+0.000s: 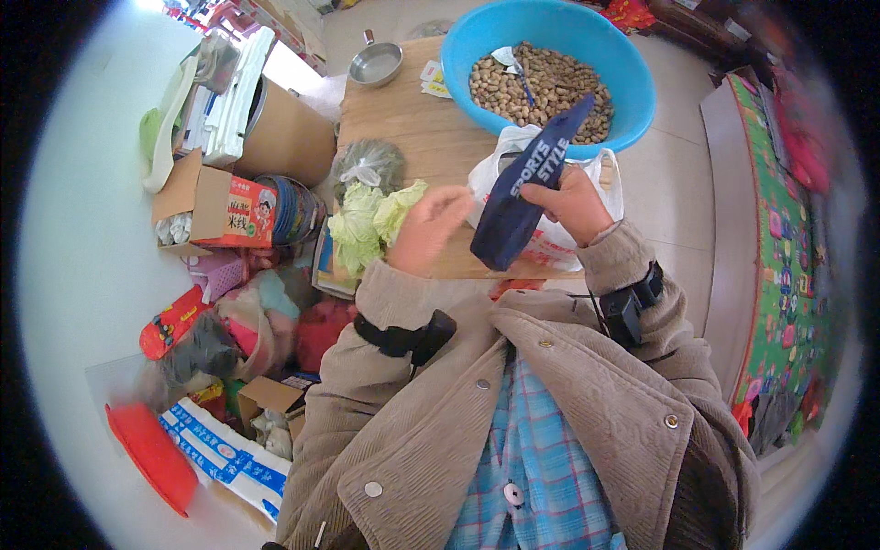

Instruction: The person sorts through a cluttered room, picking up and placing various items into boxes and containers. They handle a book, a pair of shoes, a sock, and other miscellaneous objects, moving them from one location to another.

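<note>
Pinched between the thumb and fingers of my right hand (pixel 576 206) is a long, flat navy fabric item (pixel 505 223) with white lettering. It slants across a white plastic bag (pixel 562 253) with red print, which sits at the front right of the wooden table (pixel 419 130). My left hand (pixel 432 230) is blurred, a little to the left of the fabric and apart from it. Nothing shows in that hand, and its finger posture is unclear. Beside it lie pale green cabbage leaves (pixel 359 223), partly behind its edge.
A blue plastic basin (pixel 638 75) holds unshelled peanuts (pixel 505 86) at the table's far right. A small metal pan (pixel 376 65) stands at the far left corner. A tied plastic bag (pixel 375 161) lies near the leaves. Cardboard boxes (pixel 180 206) and bags crowd the left floor.
</note>
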Action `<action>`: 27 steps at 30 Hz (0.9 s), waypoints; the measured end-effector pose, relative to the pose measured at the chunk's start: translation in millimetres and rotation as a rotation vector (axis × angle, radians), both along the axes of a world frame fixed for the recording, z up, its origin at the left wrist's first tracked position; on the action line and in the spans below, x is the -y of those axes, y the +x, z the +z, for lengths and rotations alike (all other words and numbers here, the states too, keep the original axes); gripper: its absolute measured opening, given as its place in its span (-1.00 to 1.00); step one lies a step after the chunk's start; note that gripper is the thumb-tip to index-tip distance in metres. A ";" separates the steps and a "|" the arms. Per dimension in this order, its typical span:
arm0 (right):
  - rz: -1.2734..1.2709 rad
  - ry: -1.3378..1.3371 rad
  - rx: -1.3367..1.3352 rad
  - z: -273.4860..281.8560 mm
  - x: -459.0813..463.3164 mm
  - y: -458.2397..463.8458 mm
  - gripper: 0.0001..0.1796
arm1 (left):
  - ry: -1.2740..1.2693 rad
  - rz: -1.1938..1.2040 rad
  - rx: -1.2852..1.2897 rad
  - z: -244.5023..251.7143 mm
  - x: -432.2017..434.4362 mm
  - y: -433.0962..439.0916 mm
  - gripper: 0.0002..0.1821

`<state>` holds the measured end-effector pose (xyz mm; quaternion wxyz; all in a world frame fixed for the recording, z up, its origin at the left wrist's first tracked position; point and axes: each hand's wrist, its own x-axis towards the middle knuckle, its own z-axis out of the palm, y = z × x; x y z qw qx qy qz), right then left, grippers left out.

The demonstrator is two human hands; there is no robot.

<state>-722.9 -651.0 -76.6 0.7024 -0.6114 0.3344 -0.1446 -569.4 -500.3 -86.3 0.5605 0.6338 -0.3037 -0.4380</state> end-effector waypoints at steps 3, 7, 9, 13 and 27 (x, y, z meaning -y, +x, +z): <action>0.169 0.016 0.020 0.2 -9.0 2.1 -0.76 | 0.090 -0.121 -0.004 0.8 6.4 -13.4 -0.64; 0.204 -0.051 0.116 -14.8 -5.8 5.0 -0.71 | 0.165 -0.094 0.188 -5.1 6.9 -13.5 -0.63; 0.113 -0.083 0.184 -25.0 14.2 -6.8 -0.69 | 0.047 0.080 -0.033 -7.5 2.0 -9.5 -0.73; -0.041 -0.534 -0.366 -50.6 70.6 -22.4 -0.65 | -0.100 0.252 -0.272 -3.9 -11.7 1.8 -0.77; 0.683 -0.761 -0.637 -153.8 98.3 35.8 -0.57 | -0.015 0.317 -0.228 -8.9 -36.0 -15.9 -0.78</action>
